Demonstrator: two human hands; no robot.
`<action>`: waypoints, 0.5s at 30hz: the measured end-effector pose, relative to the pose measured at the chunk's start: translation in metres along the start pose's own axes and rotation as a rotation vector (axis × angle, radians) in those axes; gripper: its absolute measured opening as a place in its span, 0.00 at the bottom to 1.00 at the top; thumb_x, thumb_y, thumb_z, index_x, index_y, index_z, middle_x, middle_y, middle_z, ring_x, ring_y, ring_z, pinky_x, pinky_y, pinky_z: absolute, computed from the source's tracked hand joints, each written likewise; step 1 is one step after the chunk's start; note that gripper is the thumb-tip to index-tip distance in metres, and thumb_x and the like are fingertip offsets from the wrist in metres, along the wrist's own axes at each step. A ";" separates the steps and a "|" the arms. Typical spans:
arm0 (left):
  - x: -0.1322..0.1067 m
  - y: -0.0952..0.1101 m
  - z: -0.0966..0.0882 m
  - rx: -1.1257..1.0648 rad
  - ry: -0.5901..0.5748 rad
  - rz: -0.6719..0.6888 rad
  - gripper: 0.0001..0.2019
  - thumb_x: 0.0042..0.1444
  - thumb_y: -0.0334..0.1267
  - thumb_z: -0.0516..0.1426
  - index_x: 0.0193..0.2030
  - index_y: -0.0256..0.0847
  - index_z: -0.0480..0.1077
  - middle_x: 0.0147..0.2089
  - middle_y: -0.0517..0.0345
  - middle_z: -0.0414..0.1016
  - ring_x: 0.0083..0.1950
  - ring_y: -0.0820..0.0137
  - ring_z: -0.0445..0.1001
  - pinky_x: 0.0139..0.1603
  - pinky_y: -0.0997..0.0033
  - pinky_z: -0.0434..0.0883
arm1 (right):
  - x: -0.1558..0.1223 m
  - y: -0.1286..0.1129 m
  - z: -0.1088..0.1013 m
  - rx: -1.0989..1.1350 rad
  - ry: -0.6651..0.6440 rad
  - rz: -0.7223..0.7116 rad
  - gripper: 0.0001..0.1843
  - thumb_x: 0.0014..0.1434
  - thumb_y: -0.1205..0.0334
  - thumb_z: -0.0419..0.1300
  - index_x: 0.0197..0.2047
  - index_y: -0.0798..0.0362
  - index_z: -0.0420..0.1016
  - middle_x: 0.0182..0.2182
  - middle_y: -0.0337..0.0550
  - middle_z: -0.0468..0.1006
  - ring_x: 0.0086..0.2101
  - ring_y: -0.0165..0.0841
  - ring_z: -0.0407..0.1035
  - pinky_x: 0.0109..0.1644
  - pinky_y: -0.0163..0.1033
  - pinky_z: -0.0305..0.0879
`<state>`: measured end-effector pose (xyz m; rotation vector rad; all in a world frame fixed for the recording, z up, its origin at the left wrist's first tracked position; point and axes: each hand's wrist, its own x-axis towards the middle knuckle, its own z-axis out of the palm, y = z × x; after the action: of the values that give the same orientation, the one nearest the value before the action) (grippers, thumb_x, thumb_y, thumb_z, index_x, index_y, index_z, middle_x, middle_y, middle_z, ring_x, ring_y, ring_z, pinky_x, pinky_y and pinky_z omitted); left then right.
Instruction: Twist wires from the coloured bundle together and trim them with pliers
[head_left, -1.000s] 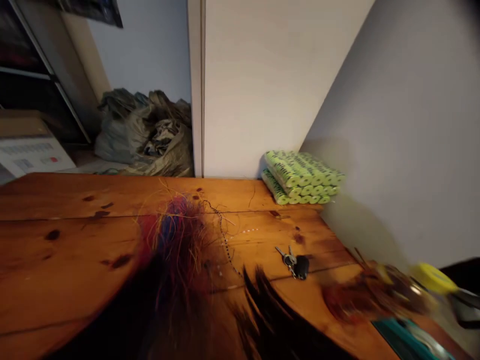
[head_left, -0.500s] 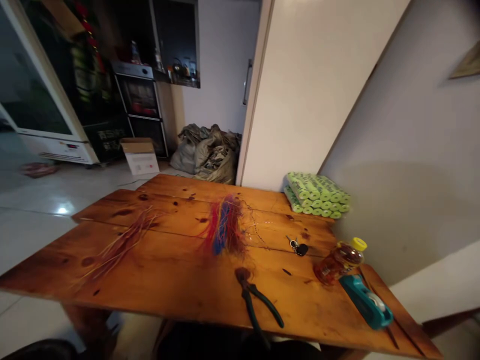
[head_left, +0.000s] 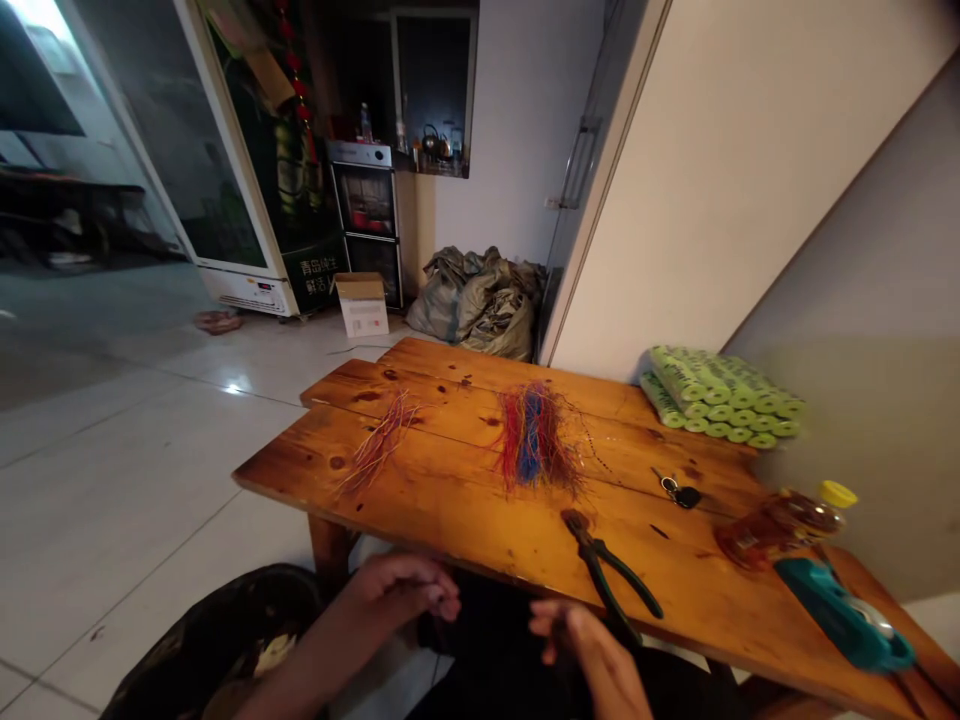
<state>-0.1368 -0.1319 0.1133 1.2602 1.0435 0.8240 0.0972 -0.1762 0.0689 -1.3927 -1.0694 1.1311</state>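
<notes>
Running offscreen, right hand's wrist [head_left: 619,690]

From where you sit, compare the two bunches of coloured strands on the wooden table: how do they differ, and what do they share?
The left bunch is thin and sparse, while the middle bunch is far thicker and denser. The left bunch looks mostly reddish and pale, while the middle bunch shows strong red and blue with brown. The left bunch slants across the boards, while the middle bunch runs more directly toward the near edge. Both lie flat, apart, on the wooden table.
</notes>
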 end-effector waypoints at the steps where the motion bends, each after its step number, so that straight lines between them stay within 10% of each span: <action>1: 0.005 0.005 0.011 -0.088 -0.079 0.016 0.09 0.49 0.41 0.59 0.28 0.37 0.76 0.28 0.53 0.78 0.32 0.68 0.73 0.36 0.72 0.67 | 0.002 -0.009 0.014 0.025 -0.089 -0.035 0.26 0.51 0.38 0.53 0.33 0.51 0.80 0.29 0.47 0.77 0.28 0.37 0.68 0.35 0.40 0.64; 7: 0.015 0.002 0.045 -0.415 -0.239 0.033 0.08 0.46 0.40 0.62 0.25 0.36 0.76 0.25 0.53 0.77 0.28 0.69 0.73 0.34 0.71 0.67 | 0.015 -0.039 0.032 0.124 -0.416 -0.123 0.23 0.57 0.43 0.50 0.39 0.49 0.78 0.38 0.47 0.75 0.40 0.39 0.68 0.42 0.40 0.63; 15: 0.017 -0.018 0.051 -0.529 -0.244 -0.035 0.09 0.44 0.41 0.63 0.25 0.35 0.75 0.23 0.54 0.76 0.26 0.70 0.72 0.33 0.71 0.66 | 0.026 -0.035 0.051 0.380 -0.301 0.122 0.14 0.46 0.50 0.64 0.31 0.52 0.78 0.29 0.42 0.76 0.29 0.31 0.66 0.34 0.35 0.61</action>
<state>-0.0843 -0.1366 0.0923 0.8594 0.5948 0.8268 0.0499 -0.1385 0.0986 -1.0175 -0.9208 1.5785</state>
